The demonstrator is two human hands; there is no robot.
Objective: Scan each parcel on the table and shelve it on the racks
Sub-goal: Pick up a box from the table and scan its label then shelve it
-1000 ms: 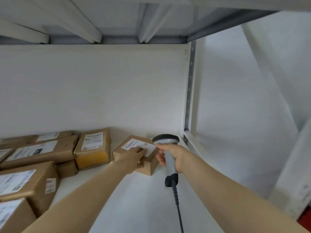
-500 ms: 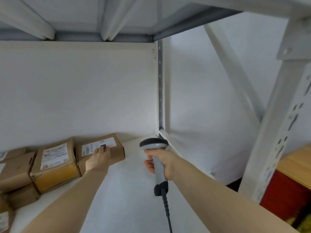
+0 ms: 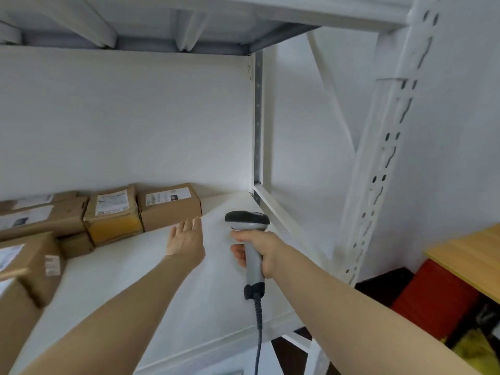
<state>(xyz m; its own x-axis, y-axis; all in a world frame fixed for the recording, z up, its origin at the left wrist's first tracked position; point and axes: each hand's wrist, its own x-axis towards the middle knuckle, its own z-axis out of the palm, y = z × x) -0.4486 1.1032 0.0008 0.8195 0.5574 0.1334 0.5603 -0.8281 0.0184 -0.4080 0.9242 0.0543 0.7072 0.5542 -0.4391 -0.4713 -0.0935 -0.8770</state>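
Observation:
A small brown cardboard parcel [image 3: 170, 208] with a white label lies on the white rack shelf [image 3: 151, 272], against the back wall and next to another labelled parcel [image 3: 112, 216]. My left hand [image 3: 186, 238] hovers just in front of the small parcel, fingers straight, touching nothing. My right hand [image 3: 257, 249] grips the handle of a grey barcode scanner [image 3: 247, 226], whose dark head points towards the back of the shelf. The scanner's cable hangs down below the shelf edge.
Several more brown parcels [image 3: 29, 220] crowd the left side of the shelf. A white slotted rack post [image 3: 384, 147] stands at the right. Beyond it are a wooden table edge [image 3: 468, 255] and a red box [image 3: 435, 296] on the floor.
My left hand has pushed the small parcel left and back against its neighbour, then let go and drawn away from it. The view has swung to the right.

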